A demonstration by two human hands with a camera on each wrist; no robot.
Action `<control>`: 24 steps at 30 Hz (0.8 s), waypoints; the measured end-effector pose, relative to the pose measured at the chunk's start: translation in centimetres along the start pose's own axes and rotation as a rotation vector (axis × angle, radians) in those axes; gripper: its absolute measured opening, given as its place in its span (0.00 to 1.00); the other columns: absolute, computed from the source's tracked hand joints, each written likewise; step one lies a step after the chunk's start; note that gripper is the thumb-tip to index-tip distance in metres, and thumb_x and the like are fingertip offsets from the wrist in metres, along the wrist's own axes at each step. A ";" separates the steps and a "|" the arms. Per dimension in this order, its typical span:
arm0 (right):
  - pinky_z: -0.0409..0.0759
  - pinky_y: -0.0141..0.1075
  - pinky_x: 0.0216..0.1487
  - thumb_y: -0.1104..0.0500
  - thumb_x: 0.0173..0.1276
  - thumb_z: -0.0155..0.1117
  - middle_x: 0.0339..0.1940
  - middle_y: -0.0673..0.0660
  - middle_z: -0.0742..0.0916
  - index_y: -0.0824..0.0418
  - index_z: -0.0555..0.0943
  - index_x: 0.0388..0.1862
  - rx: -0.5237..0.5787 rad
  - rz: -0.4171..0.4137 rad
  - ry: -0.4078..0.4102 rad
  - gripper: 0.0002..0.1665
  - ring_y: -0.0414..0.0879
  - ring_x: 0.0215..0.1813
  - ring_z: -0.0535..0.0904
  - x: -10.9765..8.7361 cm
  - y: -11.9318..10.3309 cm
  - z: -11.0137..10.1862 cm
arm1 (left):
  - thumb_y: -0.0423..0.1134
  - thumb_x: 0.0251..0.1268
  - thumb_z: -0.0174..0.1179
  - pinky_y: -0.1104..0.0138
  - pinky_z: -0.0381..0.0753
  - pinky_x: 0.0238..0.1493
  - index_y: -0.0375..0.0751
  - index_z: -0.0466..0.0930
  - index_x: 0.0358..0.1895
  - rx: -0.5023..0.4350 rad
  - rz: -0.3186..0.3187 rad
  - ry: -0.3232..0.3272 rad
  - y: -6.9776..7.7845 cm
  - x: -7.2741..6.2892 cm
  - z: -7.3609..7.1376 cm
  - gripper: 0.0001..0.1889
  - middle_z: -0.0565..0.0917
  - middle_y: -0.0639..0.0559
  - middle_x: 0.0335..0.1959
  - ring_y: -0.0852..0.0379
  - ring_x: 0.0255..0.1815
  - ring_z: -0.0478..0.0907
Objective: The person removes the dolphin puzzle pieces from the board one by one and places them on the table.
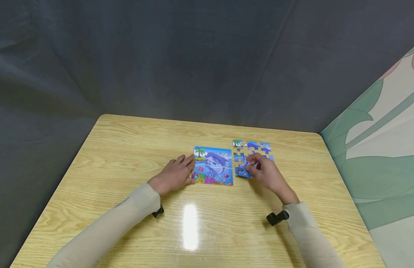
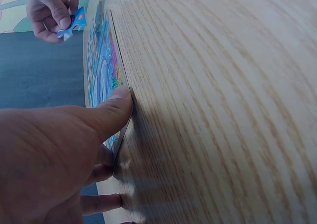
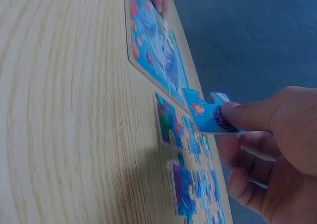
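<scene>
A square dolphin picture board [image 1: 214, 166] lies flat on the table. My left hand [image 1: 174, 175] rests at its left edge, fingers spread, with the thumb [image 2: 119, 107] on the board's rim. To the right of the board, my right hand [image 1: 268, 174] pinches a blue jigsaw piece [image 3: 205, 116] between thumb and fingers. This piece shows an orange starfish and a striped round shape, and is held above the table. Under and beside the right hand, several jigsaw pieces [image 1: 239, 158] lie in loose rows, partly hidden by that hand in the head view.
The wooden table [image 1: 143, 141] has a light grain and a bright reflection near the front. A dark curtain [image 1: 193, 67] hangs behind it, and a wall with a leaf pattern [image 1: 384, 167] stands on the right. Each wrist carries a black strap mount [image 1: 277, 218].
</scene>
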State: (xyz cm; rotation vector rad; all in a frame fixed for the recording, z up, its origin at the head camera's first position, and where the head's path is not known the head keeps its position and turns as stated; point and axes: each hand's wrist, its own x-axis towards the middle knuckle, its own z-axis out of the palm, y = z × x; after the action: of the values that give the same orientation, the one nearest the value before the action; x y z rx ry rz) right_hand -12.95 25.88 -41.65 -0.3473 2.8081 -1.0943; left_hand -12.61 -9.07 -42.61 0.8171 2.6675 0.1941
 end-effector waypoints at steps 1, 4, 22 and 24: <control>0.78 0.31 0.30 0.63 0.79 0.66 0.42 0.61 0.87 0.67 0.81 0.57 0.001 0.012 0.006 0.13 0.44 0.31 0.77 -0.1 0.2 -0.1 | 0.58 0.84 0.53 0.37 0.64 0.83 0.38 0.52 0.87 -0.002 0.000 0.001 0.0 0.0 0.0 0.42 0.48 0.42 0.91 0.33 0.89 0.50; 0.76 0.31 0.28 0.62 0.79 0.66 0.42 0.60 0.86 0.64 0.81 0.54 -0.010 0.035 0.023 0.10 0.44 0.30 0.75 -0.3 0.7 -0.5 | 0.58 0.83 0.53 0.37 0.64 0.83 0.38 0.52 0.87 -0.009 0.002 0.006 0.0 0.0 0.0 0.42 0.48 0.42 0.91 0.33 0.89 0.50; 0.83 0.31 0.33 0.64 0.82 0.61 0.47 0.66 0.86 0.68 0.81 0.59 -0.018 0.092 0.046 0.12 0.51 0.36 0.84 -1.3 3.6 -2.8 | 0.58 0.83 0.54 0.36 0.64 0.82 0.38 0.53 0.87 -0.004 0.004 0.014 0.0 -0.1 0.0 0.42 0.49 0.41 0.90 0.33 0.89 0.51; 0.83 0.31 0.33 0.65 0.82 0.60 0.46 0.66 0.86 0.68 0.80 0.59 -0.018 0.099 0.049 0.12 0.51 0.35 0.84 -1.4 3.9 -3.0 | 0.58 0.83 0.54 0.36 0.64 0.82 0.38 0.52 0.87 -0.003 0.005 0.014 0.0 -0.1 0.0 0.42 0.49 0.41 0.90 0.33 0.89 0.51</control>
State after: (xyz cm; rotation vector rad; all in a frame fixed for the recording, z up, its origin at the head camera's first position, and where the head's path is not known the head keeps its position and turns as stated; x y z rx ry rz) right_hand -12.76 30.93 -42.05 -0.1834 2.8449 -1.0716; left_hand -12.59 -9.13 -42.59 0.8246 2.6775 0.2056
